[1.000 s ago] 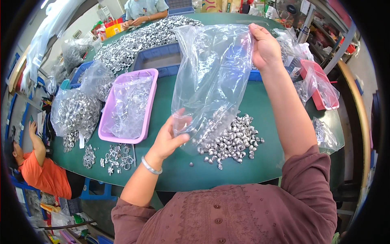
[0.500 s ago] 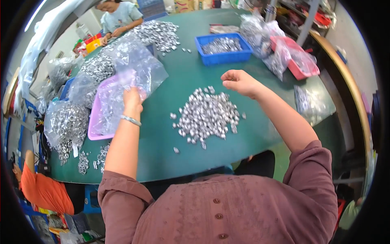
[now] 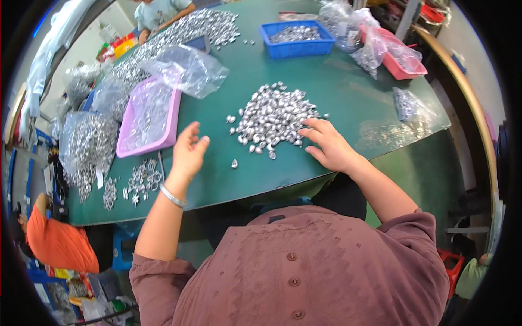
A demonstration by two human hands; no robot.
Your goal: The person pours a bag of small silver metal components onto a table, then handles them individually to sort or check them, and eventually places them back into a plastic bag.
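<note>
A heap of small shiny silver metal pieces (image 3: 274, 117) lies on the green table in front of me. My right hand (image 3: 326, 142) is at the heap's right edge, fingers spread and holding nothing; whether the fingertips touch the pieces I cannot tell. To the left of the heap, my left hand (image 3: 188, 154) hovers with fingers apart and nothing in it. Beyond it stands a lilac tray (image 3: 173, 117) with a clear plastic bag (image 3: 190, 70) draped over its far end. One loose silver piece (image 3: 234, 163) lies between my hands, nearer the table's front edge.
Silver rings (image 3: 145, 176) lie near the front left edge, beside a full bag of rings (image 3: 89, 144). A blue bin (image 3: 299, 50) and a pink basket (image 3: 405, 70) stand at the far right. Two people are nearby: one across the table, another in an orange shirt (image 3: 57, 239) at left.
My left hand has let go of the plastic bag and drawn back toward me. My right hand has come down and nearer to the heap's right edge, its fingers opening. The view has shifted.
</note>
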